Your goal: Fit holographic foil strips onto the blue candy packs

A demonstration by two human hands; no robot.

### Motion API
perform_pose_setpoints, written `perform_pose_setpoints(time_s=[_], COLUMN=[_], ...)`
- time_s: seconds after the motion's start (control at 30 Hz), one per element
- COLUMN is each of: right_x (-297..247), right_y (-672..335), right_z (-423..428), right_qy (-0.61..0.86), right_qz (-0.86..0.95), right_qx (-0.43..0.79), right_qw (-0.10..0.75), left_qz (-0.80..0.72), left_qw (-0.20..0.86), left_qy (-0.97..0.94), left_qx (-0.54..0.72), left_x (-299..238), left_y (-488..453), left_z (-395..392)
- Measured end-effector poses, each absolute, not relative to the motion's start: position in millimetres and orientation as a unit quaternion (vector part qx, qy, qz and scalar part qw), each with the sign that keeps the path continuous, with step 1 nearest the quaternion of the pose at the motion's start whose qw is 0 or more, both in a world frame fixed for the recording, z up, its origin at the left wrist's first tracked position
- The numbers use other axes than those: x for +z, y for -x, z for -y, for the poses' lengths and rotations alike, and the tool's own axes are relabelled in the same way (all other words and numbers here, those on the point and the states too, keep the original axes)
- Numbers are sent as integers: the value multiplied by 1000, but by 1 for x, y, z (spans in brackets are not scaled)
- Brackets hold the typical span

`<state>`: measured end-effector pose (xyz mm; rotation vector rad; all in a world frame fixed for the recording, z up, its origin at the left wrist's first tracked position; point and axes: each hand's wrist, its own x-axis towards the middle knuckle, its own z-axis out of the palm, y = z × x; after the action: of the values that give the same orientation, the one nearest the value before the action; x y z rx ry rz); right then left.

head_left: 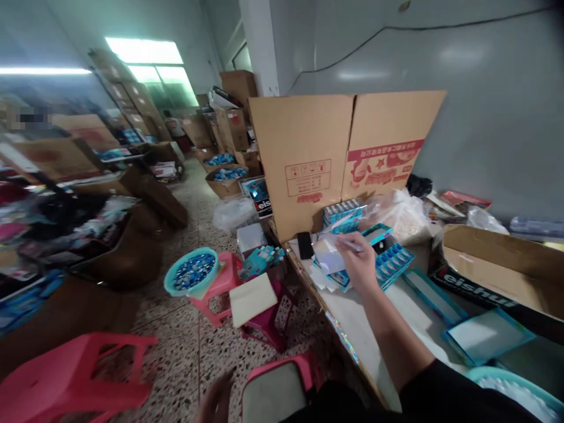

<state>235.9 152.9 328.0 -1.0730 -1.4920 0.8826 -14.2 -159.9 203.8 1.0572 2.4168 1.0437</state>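
Observation:
My right hand (359,258) reaches over the workbench (352,329), its fingers closed on a thin, shiny whitish sheet (329,256). Under and beside the sheet are blue display boxes (394,264) with rows of compartments. A black phone-like object (304,245) lies just left of the sheet. Behind, a stack of blue boxes (342,212) stands against an upright cardboard carton (304,158). Low at the bottom edge, my left hand (218,396) hangs beside a padded pink stool (277,390). It is dark and blurred, so its fingers are unclear.
A turquoise basin (167,282) full of small blue and silver pieces rests on a red stool (227,273). An open carton (497,241), flat blue trays (489,335) and a white plastic bag (400,214) occupy the bench. Another red stool (66,376) stands at left.

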Motion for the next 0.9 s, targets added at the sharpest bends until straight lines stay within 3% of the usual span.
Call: perform_pose_setpoints(time_s=[0.1,0.2,0.3,0.4,0.5,0.57,0.63,0.7,0.77,0.9], right_x=[335,345,357,360,348,334,321,312,308,310], right_y=[-169,-117,-88,-73,-66,-64,-63,-64,-65,-72], right_z=[-88,-33,-2,10,18,27,40,54,63,58], right_qy=[324,207,113,109,172,163,93,21,-3,-69], right_qz=[599,581,528,580,661,663,651,675,722,871], right_qx=[521,656,773,744,660,697,750,738,691,440], right_qw=[515,435,333,315,314,219,70,-8,11,206], left_qz=[-778,-742,-740,-724,-686,-624,-553,-507,-486,-448], left_qw=[87,21,152,248,231,206,181,168,176,165], left_qy=[-421,-457,-436,-330,-169,-51,29,64,64,6], left_qx=[458,491,489,552,669,752,813,843,853,879], left_x=[260,328,360,353,337,333,332,330,327,317], left_y=[17,13,12,13,13,13,14,16,20,36], left_z=[138,132,148,176,196,202,204,207,210,220])
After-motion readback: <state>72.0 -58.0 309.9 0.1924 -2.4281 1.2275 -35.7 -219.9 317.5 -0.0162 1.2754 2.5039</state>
